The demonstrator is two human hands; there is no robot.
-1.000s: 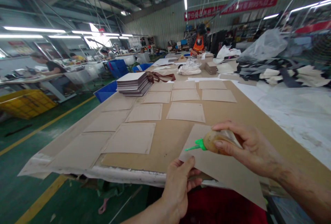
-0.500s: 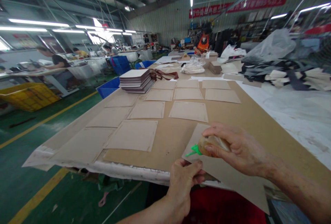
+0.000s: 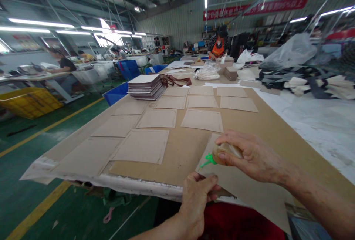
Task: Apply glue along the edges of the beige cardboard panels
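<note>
My right hand (image 3: 252, 155) is wrapped round a squeeze bottle (image 3: 229, 154) of brownish liquid with a green nozzle (image 3: 208, 160). The bottle lies tilted on its side, its nozzle pointing left just over a sheet of greyish-brown cardboard (image 3: 249, 184). My left hand (image 3: 198, 192) pinches the near left corner of this cardboard sheet at the table's front edge. The sheet's near right part juts over the edge toward me. Whether the nozzle tip touches the cardboard, I cannot tell.
Several similar cardboard pieces (image 3: 141, 145) lie in rows on the brown table top (image 3: 183, 155). A stack of boards (image 3: 145, 86) stands at the far left, beside brown straps (image 3: 176, 80). Fabric scraps (image 3: 307, 83) are heaped at the right. A person in an orange apron (image 3: 218, 47) is at the far end.
The bottle in my right hand has shifted very slightly left along the cardboard. My left hand stays at the corner. The camera view has moved slightly.
</note>
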